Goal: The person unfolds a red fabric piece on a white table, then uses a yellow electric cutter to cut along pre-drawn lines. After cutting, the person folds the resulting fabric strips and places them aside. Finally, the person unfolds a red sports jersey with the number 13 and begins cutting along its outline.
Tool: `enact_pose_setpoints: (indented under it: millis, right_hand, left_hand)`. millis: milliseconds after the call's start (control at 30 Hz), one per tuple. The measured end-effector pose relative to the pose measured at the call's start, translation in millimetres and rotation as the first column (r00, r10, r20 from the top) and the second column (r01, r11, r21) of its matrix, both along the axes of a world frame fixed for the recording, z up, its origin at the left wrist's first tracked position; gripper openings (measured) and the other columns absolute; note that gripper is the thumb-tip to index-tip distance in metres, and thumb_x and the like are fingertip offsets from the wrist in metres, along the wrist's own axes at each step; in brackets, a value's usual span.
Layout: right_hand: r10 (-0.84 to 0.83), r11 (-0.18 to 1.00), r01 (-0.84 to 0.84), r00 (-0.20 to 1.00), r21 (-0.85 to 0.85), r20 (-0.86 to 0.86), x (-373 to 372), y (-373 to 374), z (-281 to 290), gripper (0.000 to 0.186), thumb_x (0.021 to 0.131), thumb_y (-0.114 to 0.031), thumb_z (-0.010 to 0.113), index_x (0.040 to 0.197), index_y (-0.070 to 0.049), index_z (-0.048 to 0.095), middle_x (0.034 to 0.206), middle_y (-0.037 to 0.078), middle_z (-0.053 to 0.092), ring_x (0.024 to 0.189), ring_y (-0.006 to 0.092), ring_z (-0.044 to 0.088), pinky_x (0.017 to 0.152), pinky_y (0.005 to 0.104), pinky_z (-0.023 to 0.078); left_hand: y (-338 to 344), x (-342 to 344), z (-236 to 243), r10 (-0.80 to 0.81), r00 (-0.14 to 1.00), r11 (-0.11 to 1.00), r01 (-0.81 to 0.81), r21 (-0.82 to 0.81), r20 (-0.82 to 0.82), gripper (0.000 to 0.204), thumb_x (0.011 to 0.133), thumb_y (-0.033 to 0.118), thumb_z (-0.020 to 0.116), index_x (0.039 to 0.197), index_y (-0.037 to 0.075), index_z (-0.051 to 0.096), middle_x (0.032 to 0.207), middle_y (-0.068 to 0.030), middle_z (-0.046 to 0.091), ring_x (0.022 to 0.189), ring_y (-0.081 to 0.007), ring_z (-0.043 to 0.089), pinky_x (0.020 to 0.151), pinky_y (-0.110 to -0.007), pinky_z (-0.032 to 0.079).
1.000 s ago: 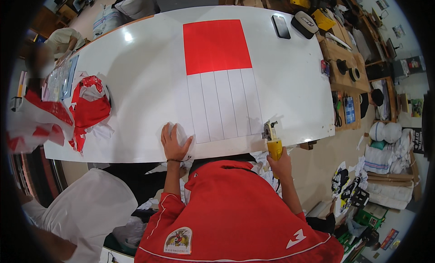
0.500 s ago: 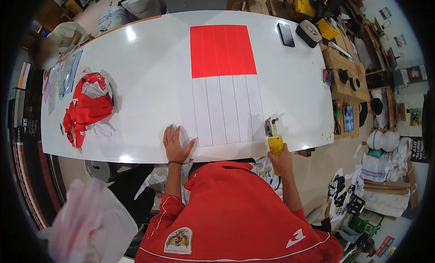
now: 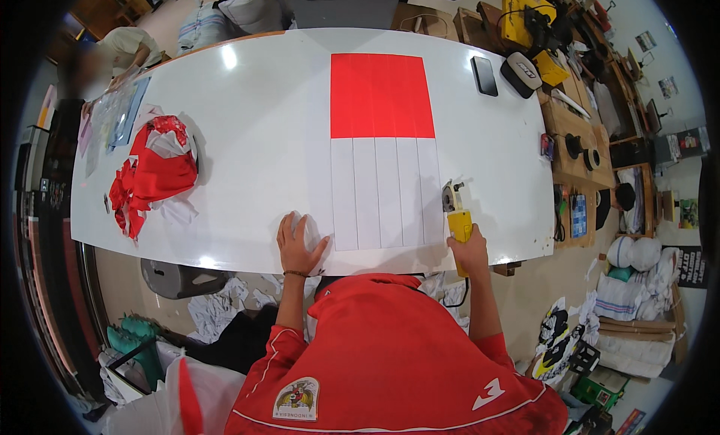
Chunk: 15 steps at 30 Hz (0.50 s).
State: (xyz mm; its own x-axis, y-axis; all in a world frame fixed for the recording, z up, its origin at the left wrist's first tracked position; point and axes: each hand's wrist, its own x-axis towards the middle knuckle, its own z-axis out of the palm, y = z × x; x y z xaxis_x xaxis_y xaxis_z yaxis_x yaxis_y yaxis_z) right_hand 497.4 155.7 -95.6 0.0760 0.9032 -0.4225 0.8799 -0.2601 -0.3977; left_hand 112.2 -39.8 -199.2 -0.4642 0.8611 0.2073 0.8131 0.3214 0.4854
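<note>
My left hand [image 3: 300, 244] rests with fingers spread on the white table, just left of a fabric sheet made up of a red top part [image 3: 381, 96] and a white lower part [image 3: 386, 191] marked in long vertical strips. My right hand [image 3: 466, 247] grips a yellow handheld electric cutter [image 3: 457, 225], whose round blade head sits beside the white part's lower right edge. A pile of red and white fabric scraps [image 3: 157, 172] lies on the table to the left.
The table [image 3: 262, 135] also holds plastic sheets [image 3: 112, 127], a phone [image 3: 484, 76] and a black case [image 3: 521, 75]. A co-worker [image 3: 124, 52] leans at the upper left. Boxes and spools [image 3: 577, 146] line the right side. Scraps [image 3: 210, 315] litter the floor below.
My view has shifted a little, so the table sits lower in frame. The blurred red and white cloth at the left has dropped to the lower left. My hands keep about the same places.
</note>
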Motion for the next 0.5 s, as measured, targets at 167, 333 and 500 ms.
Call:
enact_pose_setpoints:
  millis: [167, 333, 500]
  right_hand:
    - [0.019, 1.000, -0.019, 0.999, 0.002, 0.029, -10.0, 25.9, -4.6, 0.061, 0.078, -0.038, 0.081, 0.120, -0.001, 0.059, 0.111, 0.028, 0.074, 0.105, 0.0488, 0.072, 0.089, 0.0564, 0.058]
    - [0.045, 0.999, -0.046, 0.998, 0.022, 0.039, -22.6, 57.4, -9.8, 0.062, 0.079, -0.039, 0.081, 0.121, -0.001, 0.059, 0.114, 0.027, 0.073, 0.107, 0.0475, 0.073, 0.090, 0.0560, 0.059]
    - [0.067, 0.995, -0.069, 0.997, 0.072, 0.042, -35.6, 84.5, -12.4, 0.062, 0.078, -0.036, 0.083, 0.119, 0.004, 0.060, 0.110, 0.030, 0.074, 0.101, 0.0469, 0.075, 0.085, 0.0520, 0.061]
  left_hand:
    - [0.7, 0.5, -0.3, 0.008, 1.000, 1.000, -0.008, -0.015, 0.007, 0.075, 0.083, 0.043, 0.088, 0.143, 0.006, 0.062, 0.158, -0.0207, 0.045, 0.149, -0.0415, 0.039, 0.120, -0.054, 0.036]
    - [1.0, 1.2, 1.7, 0.017, 1.000, 1.000, -0.017, -0.010, 0.020, 0.074, 0.084, 0.042, 0.087, 0.143, 0.006, 0.063, 0.157, -0.0215, 0.046, 0.149, -0.0420, 0.040, 0.120, -0.055, 0.036]
    - [1.6, 1.3, 4.2, 0.022, 1.000, 1.000, -0.021, -0.023, 0.022, 0.072, 0.084, 0.040, 0.087, 0.142, 0.006, 0.062, 0.157, -0.0230, 0.046, 0.147, -0.0440, 0.041, 0.120, -0.056, 0.036]
